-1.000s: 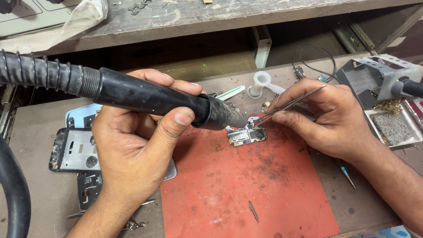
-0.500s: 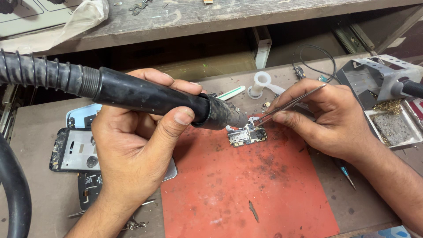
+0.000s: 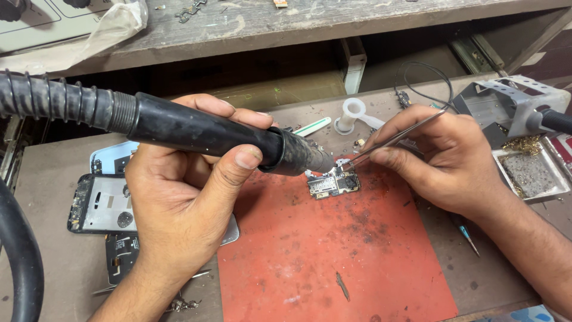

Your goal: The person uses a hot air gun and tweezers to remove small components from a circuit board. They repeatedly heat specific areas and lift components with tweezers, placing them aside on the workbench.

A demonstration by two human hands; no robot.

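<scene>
- Nothing is shifting much since the earlier frames: both hands and the small circuit board [image 3: 333, 183] are keeping almost the same places, with the tweezers' tips staying at the board's upper edge.
- Lying on the upper part of the red mat [image 3: 333, 256], the circuit board is sitting between the two hands, just below the nozzle of the hot-air wand [image 3: 202, 132] and just left of the right hand [image 3: 444, 161].
- It is showing as a small, irregular piece with dark chips and silvery metal shields.
- Thin metal tweezers [image 3: 396, 137] are slanting down from the right hand, their tips touching a small pale part at the board's top edge.
- The right hand is pinching the tweezers between thumb and fingers, its heel resting near the mat's right edge.
- The left hand [image 3: 185, 197] is wrapping around the black wand, thumb pressing along its front, with the ribbed hose trailing off to the left.
- Phone frames [image 3: 98, 203] are lying under and beside the left wrist; a metal stand [image 3: 506, 101] is sitting to the far right.
</scene>
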